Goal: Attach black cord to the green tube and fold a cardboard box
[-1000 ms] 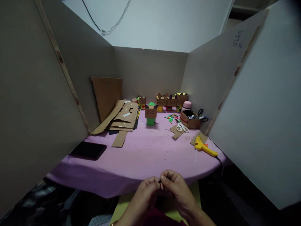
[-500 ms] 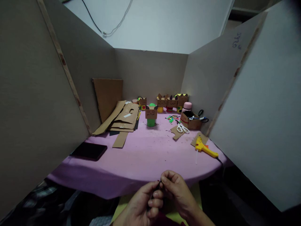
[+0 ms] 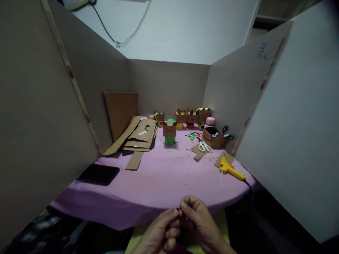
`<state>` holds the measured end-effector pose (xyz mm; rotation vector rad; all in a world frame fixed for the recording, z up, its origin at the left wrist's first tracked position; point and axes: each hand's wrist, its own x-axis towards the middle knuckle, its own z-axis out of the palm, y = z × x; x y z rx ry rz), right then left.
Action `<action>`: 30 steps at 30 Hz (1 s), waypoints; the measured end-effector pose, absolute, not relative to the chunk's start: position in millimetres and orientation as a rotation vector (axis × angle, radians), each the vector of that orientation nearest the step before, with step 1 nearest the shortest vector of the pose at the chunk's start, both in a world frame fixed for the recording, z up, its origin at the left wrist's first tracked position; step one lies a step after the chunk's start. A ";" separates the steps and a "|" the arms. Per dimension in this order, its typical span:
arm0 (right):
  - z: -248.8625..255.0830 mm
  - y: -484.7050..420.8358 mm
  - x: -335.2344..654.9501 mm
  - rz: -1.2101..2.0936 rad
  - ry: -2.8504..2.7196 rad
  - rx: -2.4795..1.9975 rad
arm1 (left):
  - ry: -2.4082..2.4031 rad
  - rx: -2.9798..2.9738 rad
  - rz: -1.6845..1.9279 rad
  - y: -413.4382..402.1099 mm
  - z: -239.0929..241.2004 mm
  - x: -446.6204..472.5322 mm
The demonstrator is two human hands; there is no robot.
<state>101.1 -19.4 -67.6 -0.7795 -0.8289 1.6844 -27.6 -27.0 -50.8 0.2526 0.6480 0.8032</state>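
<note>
My left hand (image 3: 164, 231) and my right hand (image 3: 197, 218) meet in front of the table's near edge, above a yellow cloth on my lap. Fingertips of both are pinched close together. Between them is a tiny dark piece, mostly covered by the fingers, and I cannot tell its kind. Beyond the hands, at mid-table, stands a green cup figure (image 3: 169, 140) with a brown cardboard cat face and dark ears. Neither hand touches it.
A yellow glue gun (image 3: 233, 171) lies at the right on cardboard. White scissors (image 3: 205, 146), paper scraps (image 3: 193, 136) and a tool box (image 3: 215, 141) are behind it. Cardboard sheets (image 3: 139, 135) and a black tablet (image 3: 99, 174) lie left. More cat figures (image 3: 193, 117) stand at the back.
The view has tilted slightly upward, so the table sits a little lower in the picture. Both hands stay pinched together; the dark piece between them shows less than before.
</note>
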 end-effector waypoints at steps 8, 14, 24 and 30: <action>-69.3 -23.8 108.6 1.524 -1.170 -0.955 | 0.869 0.560 1.022 -25.7 -44.8 -32.7; -71.3 -31.9 114.8 1.233 -1.540 -1.072 | 0.946 0.771 1.087 -22.2 -40.7 -35.2; -64.9 -23.7 99.2 1.372 -1.269 -0.893 | 0.942 0.867 1.086 -21.2 -41.3 -31.3; -74.4 -30.4 101.8 1.635 -1.123 -0.947 | 1.068 0.893 1.120 -18.8 -47.7 -31.8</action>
